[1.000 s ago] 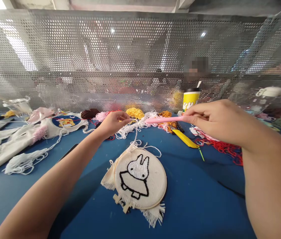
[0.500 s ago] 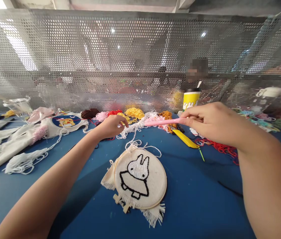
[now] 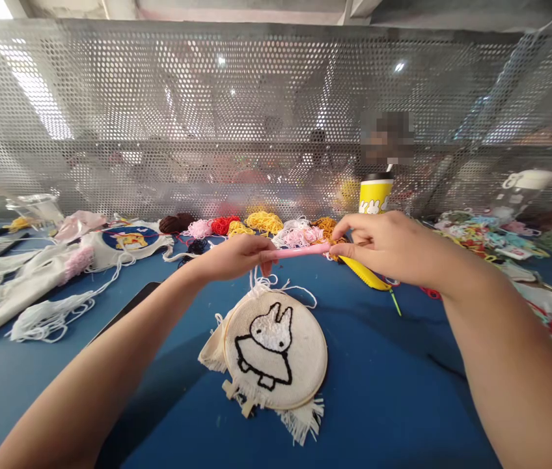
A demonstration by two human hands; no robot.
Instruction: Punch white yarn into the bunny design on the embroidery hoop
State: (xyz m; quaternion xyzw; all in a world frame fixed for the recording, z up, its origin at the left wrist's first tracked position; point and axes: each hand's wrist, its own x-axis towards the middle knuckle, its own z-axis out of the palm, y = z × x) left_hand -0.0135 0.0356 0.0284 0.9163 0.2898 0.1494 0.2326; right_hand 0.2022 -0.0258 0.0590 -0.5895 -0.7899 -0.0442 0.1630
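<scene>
Between my hands a pink pen-like tool (image 3: 303, 251) lies almost level above the table. My right hand (image 3: 378, 244) pinches its right end between thumb and fingers. At the other end my left hand (image 3: 239, 256) has its fingers closed around the tip, where white yarn (image 3: 258, 277) hangs down. That yarn trails to a round embroidery hoop (image 3: 305, 345) lying below my hands. Its cream cloth shows a black-outlined rabbit (image 3: 272, 332) with a white filled head, and frayed cloth edges stick out around the hoop.
Yarn piles (image 3: 263, 223) line the back near a yellow cup (image 3: 375, 195). A yellow cutter (image 3: 366, 273) lies right of centre. Other embroidered cloths (image 3: 127, 251) are at left, a clear bottle (image 3: 523, 195) at right. A perforated metal screen (image 3: 276, 85) stands behind.
My left hand has moved right and closed at the tool's left end. My right hand has shifted left and slightly down with the pink tool.
</scene>
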